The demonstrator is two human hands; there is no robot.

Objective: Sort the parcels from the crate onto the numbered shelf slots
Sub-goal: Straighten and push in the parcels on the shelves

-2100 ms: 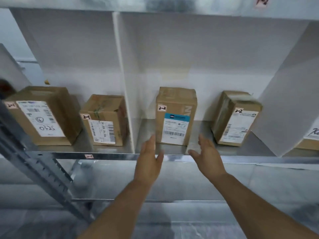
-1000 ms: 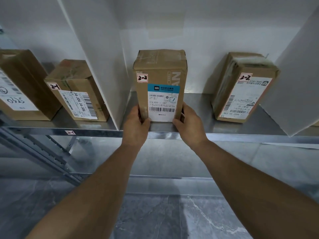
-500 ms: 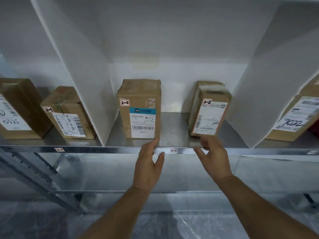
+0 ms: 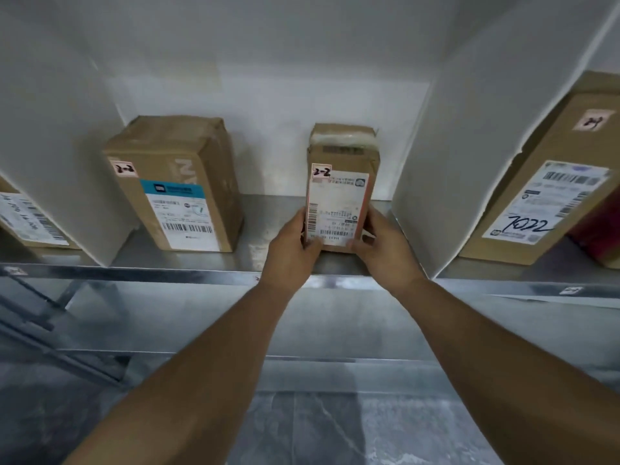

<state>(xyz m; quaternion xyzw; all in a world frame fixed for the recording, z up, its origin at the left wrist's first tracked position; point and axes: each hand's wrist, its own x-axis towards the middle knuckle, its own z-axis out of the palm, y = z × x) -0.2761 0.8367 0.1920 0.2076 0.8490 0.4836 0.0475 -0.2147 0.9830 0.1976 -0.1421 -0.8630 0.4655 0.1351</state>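
My left hand (image 4: 290,250) and my right hand (image 4: 382,245) are closed on the lower corners of one small parcel (image 4: 340,182), the left on its left edge and the right on its right edge. My thumbs lie over the front label. The parcel sits squarely between my hands and straight ahead of them, so neither hand is nearer than the other. It stands upright with its long axis vertical, its printed face turned toward me and a small 2-2 tag at the top left corner of that face. Its base looks to be down on the shelf (image 4: 201,260), close to the front lip, though my fingers hide the bottom edge and I cannot be sure it is fully set down. Just beyond my right hand rises the white divider (image 4: 446,162); the gap there is narrow. Well off beyond my left hand stands a bigger parcel with a blue label (image 4: 174,182), also tagged 2-2, in the same slot. Since the parcel sits in a slot with a matching tag, I judge that what remains is to square it or push it straight back, away from me, keeping clear of the divider on the right.
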